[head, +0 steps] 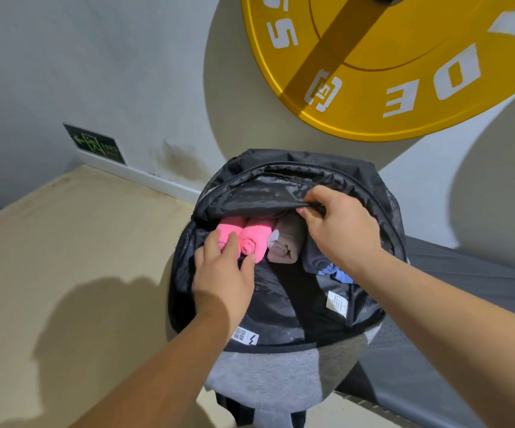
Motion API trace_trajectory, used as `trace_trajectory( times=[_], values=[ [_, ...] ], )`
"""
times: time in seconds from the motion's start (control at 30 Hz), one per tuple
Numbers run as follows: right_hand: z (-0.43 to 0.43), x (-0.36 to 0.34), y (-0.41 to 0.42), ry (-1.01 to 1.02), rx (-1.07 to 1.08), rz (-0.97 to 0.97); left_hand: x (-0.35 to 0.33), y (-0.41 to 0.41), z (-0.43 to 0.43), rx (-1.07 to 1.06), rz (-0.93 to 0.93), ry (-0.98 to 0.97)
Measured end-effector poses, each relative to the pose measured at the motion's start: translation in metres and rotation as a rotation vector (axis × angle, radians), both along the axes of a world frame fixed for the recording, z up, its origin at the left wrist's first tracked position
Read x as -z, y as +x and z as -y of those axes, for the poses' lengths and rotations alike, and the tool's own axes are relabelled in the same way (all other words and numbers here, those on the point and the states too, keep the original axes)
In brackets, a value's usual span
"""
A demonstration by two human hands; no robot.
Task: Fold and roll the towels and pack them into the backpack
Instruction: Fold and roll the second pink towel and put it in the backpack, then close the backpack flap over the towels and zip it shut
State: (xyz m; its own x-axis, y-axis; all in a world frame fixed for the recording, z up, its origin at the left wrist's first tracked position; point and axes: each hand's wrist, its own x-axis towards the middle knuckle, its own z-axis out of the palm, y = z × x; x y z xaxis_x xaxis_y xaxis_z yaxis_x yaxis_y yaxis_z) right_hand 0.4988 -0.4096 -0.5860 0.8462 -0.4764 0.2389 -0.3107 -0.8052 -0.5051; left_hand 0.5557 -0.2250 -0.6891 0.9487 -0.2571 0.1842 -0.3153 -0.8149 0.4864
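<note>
A black and grey backpack (pixel 268 322) lies open on the floor in front of me. Inside it sit two rolled pink towels (pixel 254 239), a rolled beige-grey towel (pixel 285 245) and a blue-grey towel (pixel 318 261) partly hidden under my right wrist. My left hand (pixel 223 273) reaches into the opening, its straight fingers resting on the leftmost pink roll. My right hand (pixel 339 223) pinches the edge of the black upper flap (pixel 259 193) near the zipper.
A large yellow weight plate (pixel 404 63) leans against the grey wall behind the bag. A dark grey mat (pixel 466 304) lies to the right. Beige floor (pixel 64 248) spreads to the left, with an exit sign (pixel 95 145) low on the wall.
</note>
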Motion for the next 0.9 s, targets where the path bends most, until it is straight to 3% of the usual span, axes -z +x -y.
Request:
trace_trajectory(
  times=[0.17,0.37,0.47,0.53,0.63,0.77,0.9],
  values=[
    [0.000,-0.001,-0.001,0.016,0.004,-0.015,0.003,0.011,0.016,0.067,0.003,-0.012],
    [0.011,0.001,-0.006,0.046,-0.089,0.011,-0.006,0.004,0.010,0.180,-0.148,-0.028],
    [0.024,0.002,-0.010,-0.043,0.056,0.097,-0.021,-0.009,-0.007,0.247,-0.173,-0.039],
    [0.039,0.001,-0.011,0.087,0.217,0.009,-0.033,-0.010,-0.018,0.270,-0.126,-0.033],
    [0.042,-0.013,-0.020,0.618,0.329,0.024,-0.049,-0.010,-0.028,0.328,-0.077,-0.066],
    [0.033,-0.043,-0.027,0.659,0.267,0.124,-0.076,-0.013,-0.040,0.338,0.004,-0.110],
    [0.017,-0.079,-0.046,0.742,-0.080,-0.075,-0.122,-0.025,-0.040,0.354,0.215,-0.204]
  ],
)
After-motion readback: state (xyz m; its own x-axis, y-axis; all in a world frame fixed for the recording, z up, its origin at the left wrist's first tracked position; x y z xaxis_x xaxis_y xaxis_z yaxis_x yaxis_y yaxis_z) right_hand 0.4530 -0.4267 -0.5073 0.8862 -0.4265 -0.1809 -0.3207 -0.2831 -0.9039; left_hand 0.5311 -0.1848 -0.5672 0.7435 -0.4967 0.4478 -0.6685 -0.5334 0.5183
